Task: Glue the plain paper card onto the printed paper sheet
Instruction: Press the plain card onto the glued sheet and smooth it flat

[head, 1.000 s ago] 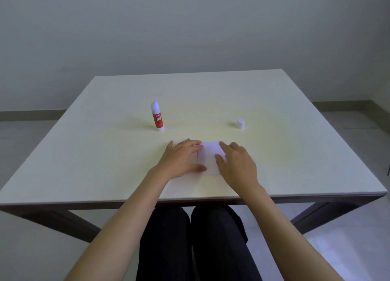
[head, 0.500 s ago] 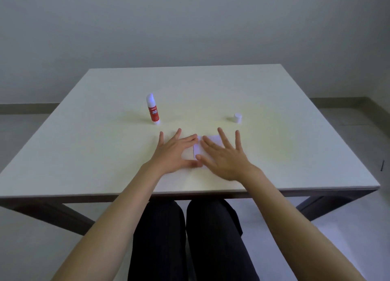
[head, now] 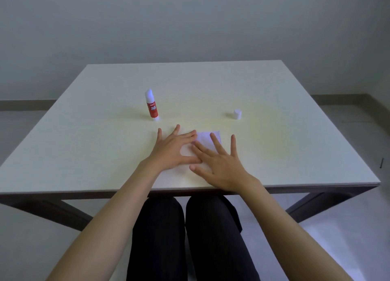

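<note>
Both hands (head: 175, 149) flat on paper (head: 205, 138)

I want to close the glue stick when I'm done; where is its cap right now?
In the head view the small white cap stands alone on the table, right of centre, beyond the right hand and far right of the glue stick.

The plain paper card (head: 205, 138) lies flat near the desk's near edge, pale with a faint lilac tint, only its far right corner showing; whether the printed paper sheet (head: 186, 151) lies beneath it cannot be told
</note>
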The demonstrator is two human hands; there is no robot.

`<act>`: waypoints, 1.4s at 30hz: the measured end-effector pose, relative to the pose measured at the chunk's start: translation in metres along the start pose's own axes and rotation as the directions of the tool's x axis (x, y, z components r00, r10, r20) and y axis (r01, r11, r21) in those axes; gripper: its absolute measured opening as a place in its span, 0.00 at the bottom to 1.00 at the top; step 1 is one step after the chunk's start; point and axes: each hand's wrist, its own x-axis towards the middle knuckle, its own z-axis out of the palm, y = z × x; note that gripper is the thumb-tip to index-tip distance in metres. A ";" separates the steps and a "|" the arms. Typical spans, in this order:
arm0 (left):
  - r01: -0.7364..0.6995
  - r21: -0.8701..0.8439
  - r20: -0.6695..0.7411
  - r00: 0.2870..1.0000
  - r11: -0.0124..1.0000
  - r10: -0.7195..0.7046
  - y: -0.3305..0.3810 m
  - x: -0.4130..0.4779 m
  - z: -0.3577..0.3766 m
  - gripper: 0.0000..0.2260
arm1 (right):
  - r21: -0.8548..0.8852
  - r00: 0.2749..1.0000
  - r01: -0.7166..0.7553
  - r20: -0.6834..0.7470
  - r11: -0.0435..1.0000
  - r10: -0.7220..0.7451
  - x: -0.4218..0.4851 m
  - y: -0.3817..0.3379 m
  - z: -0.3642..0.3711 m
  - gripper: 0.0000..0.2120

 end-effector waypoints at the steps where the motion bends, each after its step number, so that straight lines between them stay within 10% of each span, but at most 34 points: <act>1: -0.001 0.000 0.004 1.000 1.000 0.001 0.000 0.000 0.000 0.37 | -0.007 1.000 0.005 0.004 1.000 -0.005 -0.002 0.004 -0.001 0.38; 22: 0.018 -0.013 0.034 0.999 1.000 -0.018 -0.004 -0.002 0.005 0.39 | -0.095 0.974 -0.207 0.076 0.974 0.214 0.012 0.034 -0.015 0.35; 28: 0.008 -0.034 0.018 1.000 0.999 -0.008 -0.006 -0.001 0.007 0.39 | -0.033 0.999 -0.035 -0.014 0.999 0.034 -0.033 0.006 0.004 0.43; 37: 0.023 -0.045 0.039 0.999 0.999 -0.021 -0.004 -0.002 0.007 0.39 | -0.137 0.977 -0.189 0.076 0.972 0.201 0.008 0.028 -0.017 0.36; 42: 0.005 -0.052 0.033 0.999 0.999 -0.003 -0.008 -0.001 0.009 0.40 | -0.021 0.999 0.003 0.050 1.000 -0.002 -0.025 -0.002 -0.003 0.41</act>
